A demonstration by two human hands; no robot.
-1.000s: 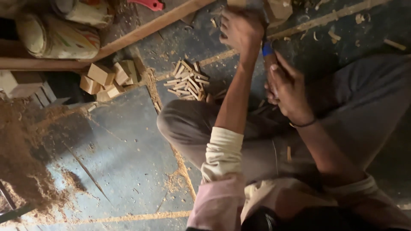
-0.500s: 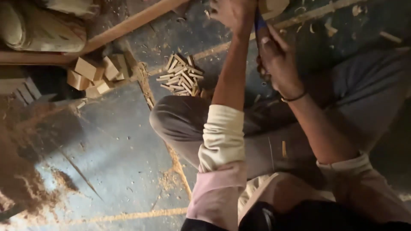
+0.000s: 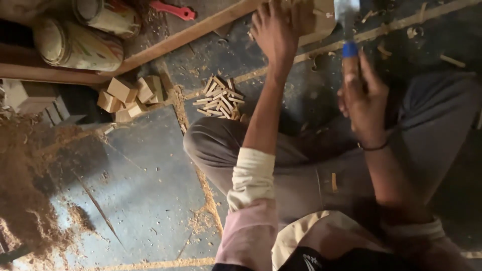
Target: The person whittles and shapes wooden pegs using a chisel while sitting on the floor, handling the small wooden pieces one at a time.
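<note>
I sit cross-legged on a dark floor. My left hand (image 3: 275, 31) grips a pale wooden block (image 3: 321, 20) at the top of the view. My right hand (image 3: 362, 95) is closed around a blue-handled tool (image 3: 349, 47) whose flat metal blade (image 3: 346, 12) points up next to the block. A pile of short thin wooden sticks (image 3: 218, 98) lies on the floor just left of my left forearm, beside my knee (image 3: 211, 145).
Small wooden blocks (image 3: 128, 95) are heaped at upper left. Two painted cylinders (image 3: 75, 45) lie behind a long wooden batten (image 3: 186, 37). A red tool handle (image 3: 173, 10) lies at the top. Sawdust (image 3: 25, 190) is piled at the left edge.
The view has shifted so both hands sit lower and clearer in frame. My right hand has come down away from the block, and the tool's blade now shows beside it.
</note>
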